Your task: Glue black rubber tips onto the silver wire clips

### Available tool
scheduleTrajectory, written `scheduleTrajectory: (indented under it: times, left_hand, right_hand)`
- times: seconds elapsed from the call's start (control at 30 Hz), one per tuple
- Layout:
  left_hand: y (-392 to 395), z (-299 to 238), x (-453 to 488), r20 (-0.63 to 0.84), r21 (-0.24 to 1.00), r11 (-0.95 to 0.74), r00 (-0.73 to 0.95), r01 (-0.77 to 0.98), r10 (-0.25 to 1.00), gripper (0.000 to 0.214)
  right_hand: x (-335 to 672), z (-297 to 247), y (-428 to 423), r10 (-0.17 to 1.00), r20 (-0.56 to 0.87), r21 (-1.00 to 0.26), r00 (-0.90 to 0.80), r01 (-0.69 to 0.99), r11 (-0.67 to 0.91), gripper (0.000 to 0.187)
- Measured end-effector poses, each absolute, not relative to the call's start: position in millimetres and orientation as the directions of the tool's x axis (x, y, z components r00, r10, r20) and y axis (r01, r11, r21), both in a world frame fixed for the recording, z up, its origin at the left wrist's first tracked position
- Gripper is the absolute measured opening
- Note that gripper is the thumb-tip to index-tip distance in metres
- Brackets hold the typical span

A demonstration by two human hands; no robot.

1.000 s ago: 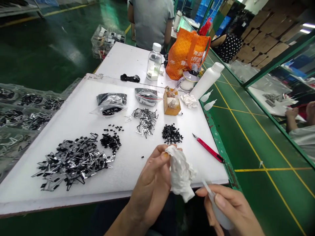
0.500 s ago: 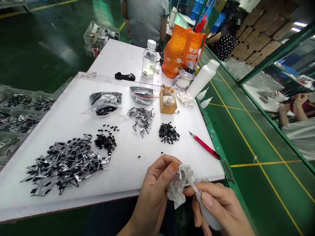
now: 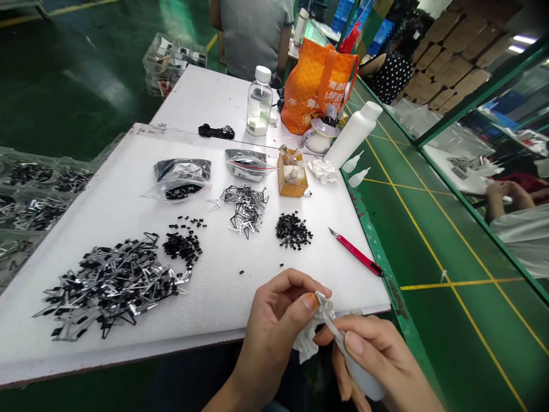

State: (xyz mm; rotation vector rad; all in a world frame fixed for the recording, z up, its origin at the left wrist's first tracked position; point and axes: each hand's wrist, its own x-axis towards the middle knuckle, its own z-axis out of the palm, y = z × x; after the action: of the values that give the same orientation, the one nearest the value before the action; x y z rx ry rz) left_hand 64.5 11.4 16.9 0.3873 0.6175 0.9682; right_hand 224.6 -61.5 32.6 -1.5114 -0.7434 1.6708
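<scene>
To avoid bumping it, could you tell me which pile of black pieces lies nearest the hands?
The compact pile near the red craft knife; the other pile sits farther left.

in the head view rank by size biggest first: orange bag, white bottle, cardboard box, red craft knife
Largest to smallest in the head view:
1. the orange bag
2. the white plastic bottle
3. tie: the small cardboard box and the red craft knife; the knife looks longer, the box bulkier, so I can't rank them.

Counter check: loose items noted
Red craft knife (image 3: pixel 357 254) lies near the right edge of the counter (image 3: pixel 128 171); orange bag (image 3: pixel 318 86) and clear bottle (image 3: pixel 259 103) stand beyond its far edge.
</scene>
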Motion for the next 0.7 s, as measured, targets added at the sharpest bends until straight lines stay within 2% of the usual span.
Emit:
scheduleTrajectory:
  times: [0.2, 0.33, 0.7]
  left_hand:
    - [11.3, 22.2, 72.5, -0.415, 0.429, 0.594, 0.436, -0.68, 0.799, 0.021]
    - [10.2, 22.6, 76.9, -0.449, 0.343, 0.63, 0.467, -0.697, 0.762, 0.019]
    - [1.0, 18.6, 90.5, -0.459, 0.168, 0.639, 0.515, -0.75, 0.725, 0.021]
  right_hand:
    - [228.4, 18.4, -61.5, 0.844, -0.519, -0.828, -0.133, -0.165, -0.536, 0.044]
    - [227.1, 17.4, -62.1, 0.838, -0.537, -0.816, -0.1, -0.192, -0.546, 0.044]
    - [251.1, 11.7, -69.9, 0.789, -0.606, -0.783, -0.102, -0.101, -0.614, 0.046]
